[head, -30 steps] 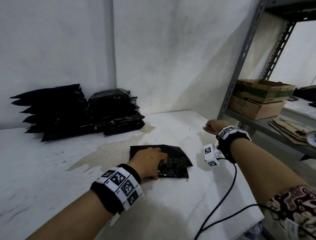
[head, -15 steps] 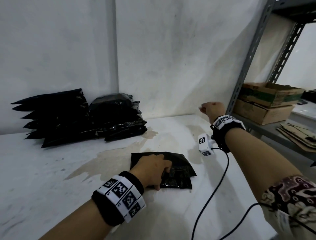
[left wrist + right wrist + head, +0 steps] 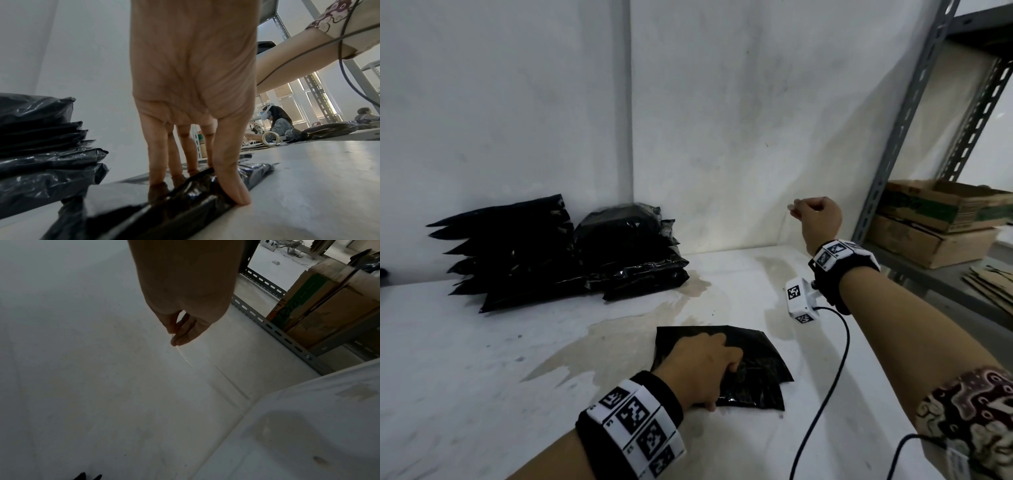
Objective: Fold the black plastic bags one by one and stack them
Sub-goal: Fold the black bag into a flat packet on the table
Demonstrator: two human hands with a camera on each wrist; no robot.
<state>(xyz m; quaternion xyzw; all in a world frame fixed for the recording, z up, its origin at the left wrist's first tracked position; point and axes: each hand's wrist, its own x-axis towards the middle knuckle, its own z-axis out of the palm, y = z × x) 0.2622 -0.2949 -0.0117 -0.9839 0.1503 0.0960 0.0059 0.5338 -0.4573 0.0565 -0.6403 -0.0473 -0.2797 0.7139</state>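
- Folded bag (image 3: 739,363) lies on the table (image 3: 482,394) near the front edge, at 6 o'clock in the head view. Unchanged over the last second.
- My left hand (image 3: 702,366) still pins it: fingertips (image 3: 156,183) press the top, thumb curls round the near fold.
- Right hand (image 3: 816,219) has risen from table height to about 2 o'clock, near the wall. Fingers pinched on a thin, pale strip (image 3: 183,353); tape, probably, but I cannot confirm.
- My reading: fold done, securing comes next, then stacking.
- Stack (image 3: 558,253) of finished bags sits at 10 o'clock against the wall, well apart.
- Hidden: fold under my palm; the strip's far end; the count of bags in the stack.
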